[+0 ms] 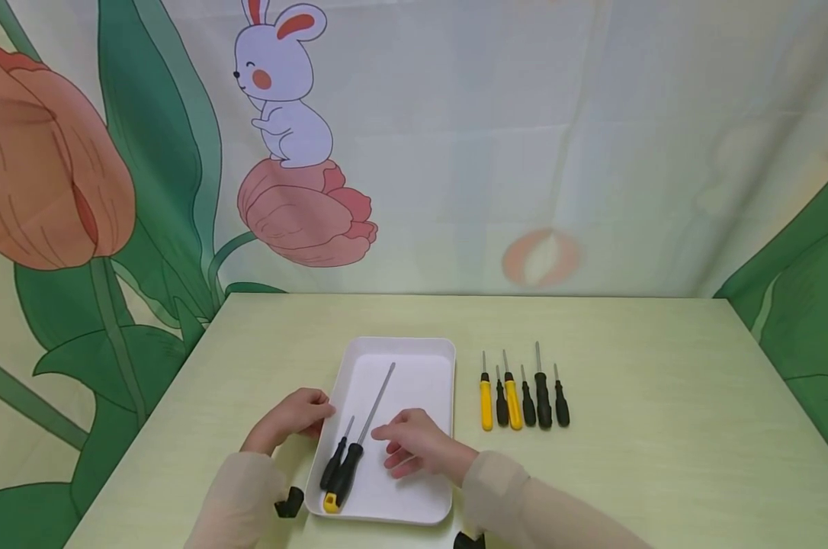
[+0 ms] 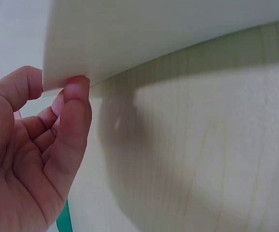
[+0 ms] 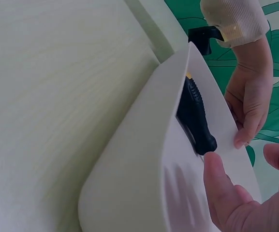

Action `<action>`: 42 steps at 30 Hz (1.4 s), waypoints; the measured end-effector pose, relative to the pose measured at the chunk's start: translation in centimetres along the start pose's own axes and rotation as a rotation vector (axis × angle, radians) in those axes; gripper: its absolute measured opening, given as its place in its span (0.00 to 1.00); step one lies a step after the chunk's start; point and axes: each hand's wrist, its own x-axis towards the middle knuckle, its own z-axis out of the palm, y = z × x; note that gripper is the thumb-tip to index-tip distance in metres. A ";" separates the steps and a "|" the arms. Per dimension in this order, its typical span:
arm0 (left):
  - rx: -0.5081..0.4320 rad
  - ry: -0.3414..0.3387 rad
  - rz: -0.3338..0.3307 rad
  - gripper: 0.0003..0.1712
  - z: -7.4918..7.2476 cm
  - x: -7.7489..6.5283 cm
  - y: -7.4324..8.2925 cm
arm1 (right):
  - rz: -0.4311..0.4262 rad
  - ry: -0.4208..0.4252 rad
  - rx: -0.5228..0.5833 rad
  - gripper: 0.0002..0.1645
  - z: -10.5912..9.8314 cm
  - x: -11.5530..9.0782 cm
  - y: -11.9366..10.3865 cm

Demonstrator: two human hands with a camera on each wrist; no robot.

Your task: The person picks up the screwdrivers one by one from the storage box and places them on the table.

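Observation:
A white tray (image 1: 414,503) lies on the table with two screwdrivers along its left side. The longer screwdriver (image 1: 348,474) has a black handle with a yellow end; a small black screwdriver (image 1: 333,467) lies beside it. My left hand (image 1: 287,419) pinches the tray's left rim; in the left wrist view thumb and fingers (image 2: 75,116) grip the tray wall (image 2: 105,38). Over the tray, right of the long screwdriver's shaft, hovers my right hand (image 1: 421,444), fingers loosely bent and holding nothing. The right wrist view has its thumb and fingers apart, near a black handle (image 3: 195,116).
To the tray's right, several screwdrivers stand in a row on the pale table (image 1: 661,457), among them a yellow-handled one (image 1: 486,404) and a long black one (image 1: 542,400). A printed curtain (image 1: 455,152) hangs behind the table's back edge.

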 end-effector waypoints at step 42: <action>-0.037 -0.010 0.028 0.08 0.0 0.0 -0.2 | -0.053 0.172 -0.070 0.15 4.5 0.8 1.0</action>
